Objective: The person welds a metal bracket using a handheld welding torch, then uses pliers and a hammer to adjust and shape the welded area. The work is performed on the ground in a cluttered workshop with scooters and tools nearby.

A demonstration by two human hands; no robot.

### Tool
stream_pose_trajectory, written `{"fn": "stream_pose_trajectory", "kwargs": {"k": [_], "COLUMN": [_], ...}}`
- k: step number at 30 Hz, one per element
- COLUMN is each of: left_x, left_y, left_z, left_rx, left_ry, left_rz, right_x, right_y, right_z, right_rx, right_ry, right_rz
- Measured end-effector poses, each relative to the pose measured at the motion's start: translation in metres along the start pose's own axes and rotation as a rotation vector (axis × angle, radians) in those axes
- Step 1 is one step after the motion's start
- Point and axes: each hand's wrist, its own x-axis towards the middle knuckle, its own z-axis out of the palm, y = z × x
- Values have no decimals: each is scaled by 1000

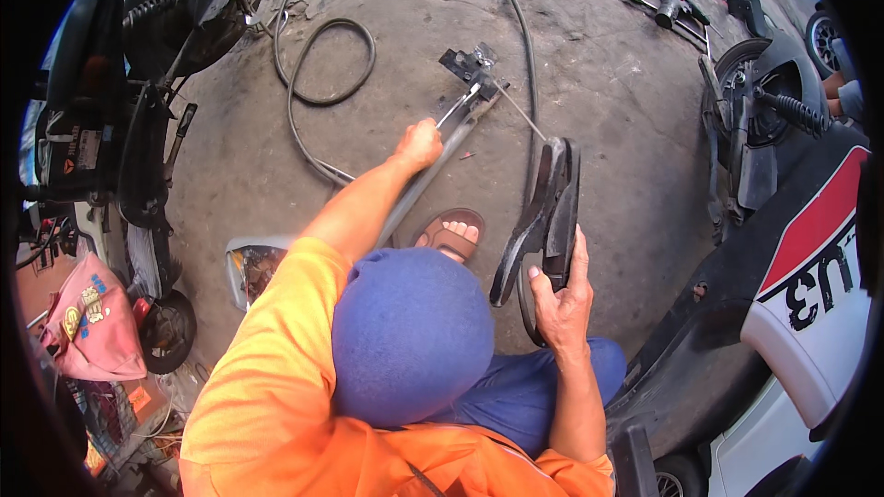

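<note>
My left hand (pixel 421 144) is closed round a slim silver metal tool (pixel 454 110), too small to name surely; its tip meets the bracket. Black metal bracket (pixel 468 66) joins the far end of a long grey bar (pixel 442 155) lying on the ground. In my right hand (pixel 562 308) is a black welding electrode holder (pixel 558 212), held upright with its jaws pointing away from me. From the jaws a thin welding rod (pixel 521 112) slants left, its tip at the bracket. My sandalled foot (pixel 453 232) stands beside the bar.
Black cable (pixel 366 41) loops over the concrete, and another (pixel 523 18) runs from the far edge. Motorcycle parts stand left (pixel 101 147) and right (pixel 755 129). A power drill (pixel 677 7) lies far right. A grey tray (pixel 241 267) and pink bag (pixel 97 322) sit left.
</note>
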Motion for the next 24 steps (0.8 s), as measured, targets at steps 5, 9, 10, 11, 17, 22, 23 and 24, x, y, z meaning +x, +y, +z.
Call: {"fn": "stream_pose_trajectory", "kwargs": {"k": [5,9,10,11,17,22,23,24], "left_x": [4,8,9,10,5,7,4,6], "left_y": [-10,-12,-12,-12,-11,-9,-5,-5], "left_z": [0,2,2,2,4,2,0,2], "left_rx": [23,14,21,28,13,-6,-27,-31], "left_ry": [13,13,13,14,19,8,6,22], "left_rz": [24,21,29,36,18,13,11,-4], "right_x": [0,-2,-1,0,0,2,2,3], "right_y": [-8,3,1,0,3,6,4,0], "right_z": [2,1,1,1,2,2,1,0], "right_rx": [26,-34,-28,-22,-29,-36,-51,-51], "right_ry": [24,9,5,1,8,-24,-37,-35], "right_rz": [-38,-29,-25,-22,-17,-11,14,12]}}
